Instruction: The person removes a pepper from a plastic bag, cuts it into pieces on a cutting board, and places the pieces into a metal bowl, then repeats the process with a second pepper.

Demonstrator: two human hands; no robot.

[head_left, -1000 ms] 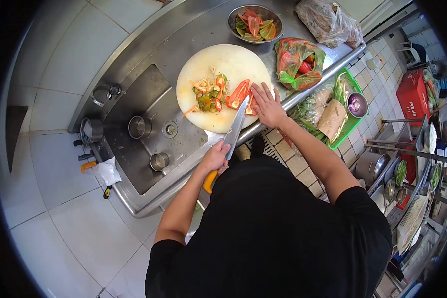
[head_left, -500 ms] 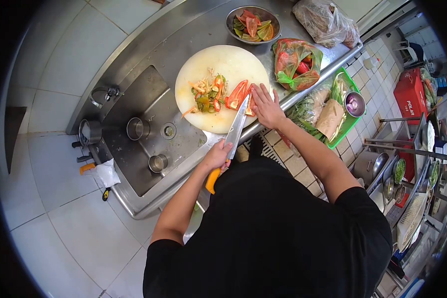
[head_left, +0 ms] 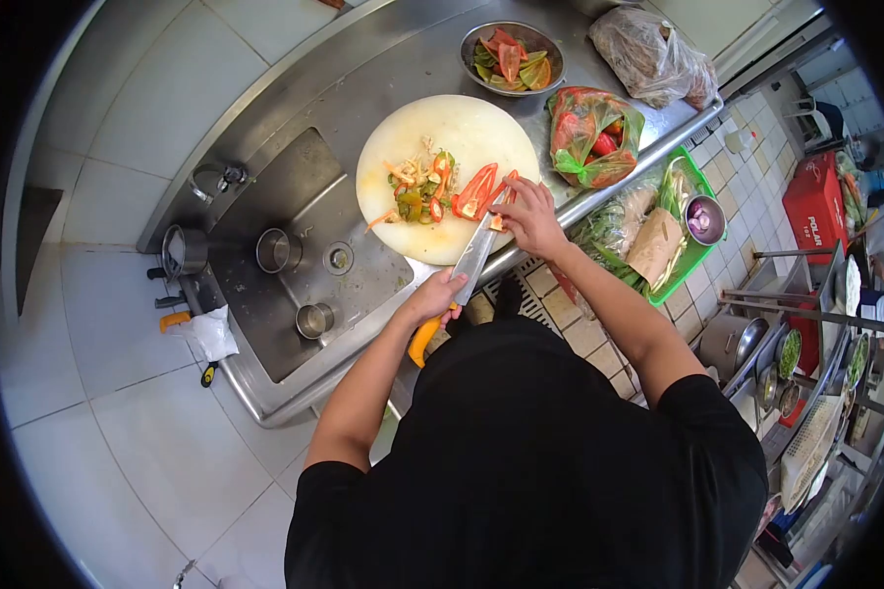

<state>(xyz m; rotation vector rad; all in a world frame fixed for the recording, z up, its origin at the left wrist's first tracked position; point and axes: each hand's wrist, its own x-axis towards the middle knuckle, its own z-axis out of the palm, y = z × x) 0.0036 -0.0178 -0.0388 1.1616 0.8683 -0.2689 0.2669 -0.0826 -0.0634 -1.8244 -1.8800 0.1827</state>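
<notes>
The long knife with a shiny grey metal blade and a yellow-orange handle (head_left: 475, 253) is held at a slant. Its tip points to 1 o'clock and its handle is down at 7 o'clock. The blade crosses the edge of the round white cutting board (head_left: 486, 123) between 5 and 6 o'clock.

The long, wide piece of red pepper (head_left: 476, 192) lies on the board near 4 o'clock. It is cut open, and its pale inside shows. The other, thinner red pepper piece (head_left: 498, 223) is just beside it, partly covered. The knife tip is at this piece, but how deep is hard to see.
</notes>
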